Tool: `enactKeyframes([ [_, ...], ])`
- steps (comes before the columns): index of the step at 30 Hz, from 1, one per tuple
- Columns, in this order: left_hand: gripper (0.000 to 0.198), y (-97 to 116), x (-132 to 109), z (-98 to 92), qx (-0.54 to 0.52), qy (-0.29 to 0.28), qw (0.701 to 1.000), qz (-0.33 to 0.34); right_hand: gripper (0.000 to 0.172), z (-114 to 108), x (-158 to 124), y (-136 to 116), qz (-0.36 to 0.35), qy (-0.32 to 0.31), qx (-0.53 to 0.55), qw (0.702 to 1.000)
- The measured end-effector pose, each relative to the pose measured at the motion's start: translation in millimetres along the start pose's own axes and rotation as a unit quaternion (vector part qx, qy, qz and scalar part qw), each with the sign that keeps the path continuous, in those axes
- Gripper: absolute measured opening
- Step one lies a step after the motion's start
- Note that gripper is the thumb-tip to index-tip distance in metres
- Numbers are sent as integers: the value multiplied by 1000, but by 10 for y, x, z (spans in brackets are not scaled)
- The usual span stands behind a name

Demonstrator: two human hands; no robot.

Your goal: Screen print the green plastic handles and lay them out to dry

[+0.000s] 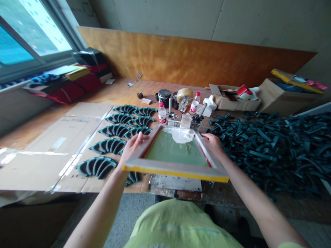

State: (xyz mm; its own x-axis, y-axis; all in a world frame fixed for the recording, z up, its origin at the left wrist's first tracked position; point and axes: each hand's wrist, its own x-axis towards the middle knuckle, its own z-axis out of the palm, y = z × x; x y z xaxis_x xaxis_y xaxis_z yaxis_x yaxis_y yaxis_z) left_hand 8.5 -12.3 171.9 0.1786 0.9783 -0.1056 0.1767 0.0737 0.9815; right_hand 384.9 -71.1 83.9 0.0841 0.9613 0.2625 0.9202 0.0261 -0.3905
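Observation:
A screen-printing frame (176, 168) with a green mesh and a yellow front edge is tilted up off a metal plate (178, 182) in front of me. My left hand (130, 148) grips the frame's left rail, fingers over the top. On the right rail rests my right hand (213, 143), its fingers curled on the wood. A white rag or plastic wad (181, 136) lies on the mesh at the frame's far end, near the hinge clamp (192, 120).
Rows of dark teal curved plastic parts (113, 146) lie on cardboard at left. A big loose heap of the same parts (266, 144) fills the right. Bottles (162, 113), ink tins (164, 96), a tape roll (184, 93) and open boxes (232, 98) stand behind.

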Motion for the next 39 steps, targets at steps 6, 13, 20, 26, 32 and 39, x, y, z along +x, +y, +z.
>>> enactKeyframes([
  [6, 96, -966, -319, 100, -30, -52, 988, -144, 52, 23, 665, -378, -78, 61, -11, 995],
  [13, 86, -1366, -253, 184, 10, -22, 990, -137, 16, 301, 676, -730, -6, -125, -97, 987],
  [20, 80, -1411, -251, 160, 25, -39, 989, -139, 25, 267, -8, -753, -186, -137, -64, 971],
  [26, 76, -1436, -265, 167, 36, -30, 990, -130, 12, 115, 127, -692, -183, -151, -37, 971],
  [32, 75, -1398, -280, 162, 15, -27, 991, -128, 29, 355, -115, -775, -200, -81, -41, 975],
  [39, 82, -1170, -317, 139, -12, -32, 988, -152, 48, 151, 314, -676, -119, -60, 43, 990],
])
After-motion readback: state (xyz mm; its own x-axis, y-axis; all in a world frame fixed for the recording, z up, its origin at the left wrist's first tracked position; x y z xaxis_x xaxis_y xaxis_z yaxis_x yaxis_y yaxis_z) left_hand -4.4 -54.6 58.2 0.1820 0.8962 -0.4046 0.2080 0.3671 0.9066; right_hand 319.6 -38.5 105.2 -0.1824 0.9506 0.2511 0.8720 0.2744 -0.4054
